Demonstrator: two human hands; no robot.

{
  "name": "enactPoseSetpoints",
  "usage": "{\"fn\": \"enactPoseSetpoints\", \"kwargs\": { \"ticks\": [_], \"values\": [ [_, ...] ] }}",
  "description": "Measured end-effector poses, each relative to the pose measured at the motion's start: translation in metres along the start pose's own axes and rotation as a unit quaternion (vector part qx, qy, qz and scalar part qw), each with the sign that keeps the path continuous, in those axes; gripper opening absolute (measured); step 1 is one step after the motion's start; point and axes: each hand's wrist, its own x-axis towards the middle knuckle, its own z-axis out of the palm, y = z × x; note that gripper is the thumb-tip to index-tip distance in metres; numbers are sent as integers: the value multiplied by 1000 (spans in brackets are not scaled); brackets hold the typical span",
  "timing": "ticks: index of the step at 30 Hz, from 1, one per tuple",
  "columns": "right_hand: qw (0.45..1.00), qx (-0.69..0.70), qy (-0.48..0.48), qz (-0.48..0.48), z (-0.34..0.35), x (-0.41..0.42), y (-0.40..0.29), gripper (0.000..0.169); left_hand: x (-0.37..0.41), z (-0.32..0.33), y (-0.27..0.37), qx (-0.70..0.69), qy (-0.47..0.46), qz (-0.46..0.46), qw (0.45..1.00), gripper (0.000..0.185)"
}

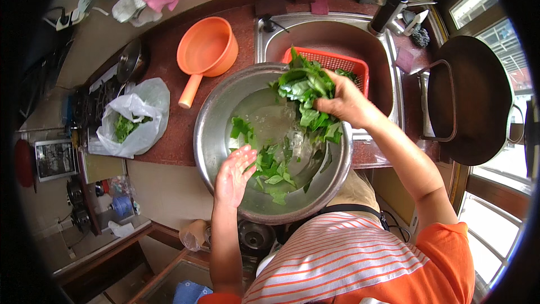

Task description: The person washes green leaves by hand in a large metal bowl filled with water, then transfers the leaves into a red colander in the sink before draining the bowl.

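Observation:
A wide metal basin (203,135) of water stands in front of me, partly over the counter's front edge. My right hand (348,99) grips a dripping bunch of green leaves (310,86) above the basin's far right side, close to the sink. Loose green leaves (272,166) float in the water below. Over the basin's left rim, my left hand (236,173) is raised with its fingers apart and holds nothing. A red perforated plastic basket (356,65) sits in the sink behind the bunch, with some leaves in it.
Left of the basin, an orange plastic dipper (209,46) rests on the red counter (177,143). A white plastic bag (156,107) holds more greens beside the gas stove (90,93). The steel sink (384,88) has a faucet (386,8). A large wok (476,101) leans at right.

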Motion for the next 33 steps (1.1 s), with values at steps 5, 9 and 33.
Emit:
{"fn": "enactPoseSetpoints", "kwargs": {
  "ticks": [5, 9, 33],
  "values": [
    [994, 78, 56, -48, -55, 4, -19, 49, 0, 17, -8, 120, 22, 8, 992, 35],
    [990, 70, 119, -26, -90, 22, 1, 44, 3, 25, -15, 164, 29, 9, 986, 32],
    [911, -400, -6, -102, -41, 25, 32, 52, 11, 38, -20, 316, 3, 40, 948, 24]
  ]
}}
